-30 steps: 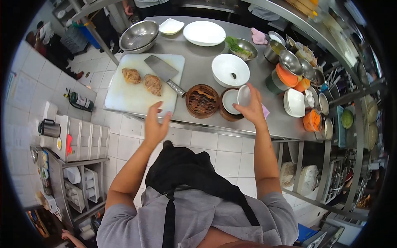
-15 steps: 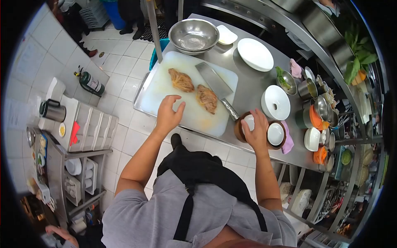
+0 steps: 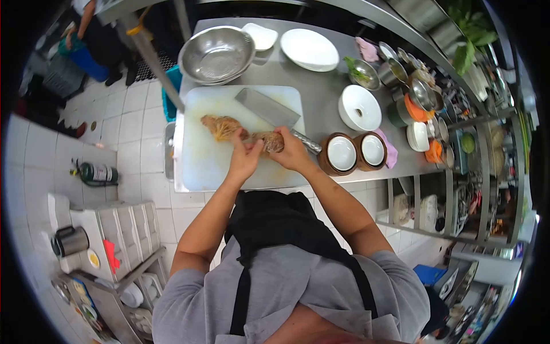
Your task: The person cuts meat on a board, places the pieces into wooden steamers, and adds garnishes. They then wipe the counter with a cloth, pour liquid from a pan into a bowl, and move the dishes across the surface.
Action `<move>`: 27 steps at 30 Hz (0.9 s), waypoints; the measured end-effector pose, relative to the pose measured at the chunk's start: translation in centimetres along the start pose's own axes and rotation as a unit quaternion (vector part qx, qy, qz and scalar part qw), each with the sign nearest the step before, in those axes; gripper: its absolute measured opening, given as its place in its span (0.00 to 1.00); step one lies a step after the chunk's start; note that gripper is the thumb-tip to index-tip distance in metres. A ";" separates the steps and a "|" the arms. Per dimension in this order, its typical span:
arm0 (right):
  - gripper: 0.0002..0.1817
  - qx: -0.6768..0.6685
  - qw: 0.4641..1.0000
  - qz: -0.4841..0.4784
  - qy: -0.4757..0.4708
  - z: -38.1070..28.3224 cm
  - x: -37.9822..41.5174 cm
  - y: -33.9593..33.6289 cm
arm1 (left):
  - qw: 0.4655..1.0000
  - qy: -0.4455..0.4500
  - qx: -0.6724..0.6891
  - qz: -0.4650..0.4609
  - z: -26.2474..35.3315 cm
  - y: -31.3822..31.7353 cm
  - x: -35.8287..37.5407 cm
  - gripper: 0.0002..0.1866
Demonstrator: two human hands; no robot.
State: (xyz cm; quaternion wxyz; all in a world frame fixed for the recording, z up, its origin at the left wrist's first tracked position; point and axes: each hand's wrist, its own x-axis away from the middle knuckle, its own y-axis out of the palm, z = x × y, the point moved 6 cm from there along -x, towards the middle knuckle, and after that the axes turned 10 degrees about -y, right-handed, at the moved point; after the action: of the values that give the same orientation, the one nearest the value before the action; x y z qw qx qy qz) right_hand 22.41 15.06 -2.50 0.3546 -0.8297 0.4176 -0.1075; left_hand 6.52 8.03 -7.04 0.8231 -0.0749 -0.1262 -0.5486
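Both my hands are on one browned piece of cooked meat (image 3: 270, 141) over the white cutting board (image 3: 203, 175). My left hand (image 3: 244, 157) grips its left end with fingers and thumb closed. My right hand (image 3: 293, 150) is closed round its right end. A second piece of cooked meat (image 3: 220, 127) lies on the board just left of my left fingers. Behind my hands a wide cleaver (image 3: 267, 108) lies flat, its metal handle pointing right past the board's edge. My fingers partly hide the held meat.
Two small white bowls (image 3: 341, 153) in brown round holders stand right of the board. Behind are a white bowl (image 3: 360, 109), an oval white dish (image 3: 309, 50) and stacked metal bowls (image 3: 216, 54). A metal post (image 3: 153, 60) rises at the left. Another person (image 3: 103, 34) stands far left.
My right hand has left the small bowls and moved to the meat. My left hand has come down onto the same piece. The small bowls now stand apart from my hand. The view has shifted.
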 end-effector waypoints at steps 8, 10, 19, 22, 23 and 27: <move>0.47 -0.266 0.964 0.003 0.021 -1.5 7.2 -7.2 | 0.959 -0.168 0.047 -0.225 3.3 6.9 1.8 0.21; 0.48 -0.298 0.954 0.048 -0.003 -0.3 9.4 -9.5 | 0.953 -0.164 0.035 -0.252 3.5 9.3 1.6 0.14; 0.41 -0.197 0.970 0.060 0.131 9.3 15.8 -18.3 | 0.934 -0.013 0.052 -0.353 5.3 23.7 -0.4 0.19; 0.40 -0.097 0.991 0.073 0.055 11.4 16.5 -19.8 | 0.891 0.160 -0.298 -0.302 5.5 25.2 -1.8 0.23; 0.38 0.013 0.995 0.095 -0.025 11.2 16.7 -20.5 | 0.863 0.204 -0.371 -0.276 6.1 25.1 -1.6 0.24; 0.33 -0.011 0.997 0.079 0.014 10.7 17.8 -21.1 | 0.820 0.211 -0.452 -0.282 7.2 24.8 -0.8 0.21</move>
State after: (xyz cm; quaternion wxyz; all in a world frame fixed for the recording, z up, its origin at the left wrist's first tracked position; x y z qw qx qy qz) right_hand 51.70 15.18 1.95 0.3469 -0.7961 0.4883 -0.0860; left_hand 28.21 20.25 -0.06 0.5128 -0.2816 0.2973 -0.7546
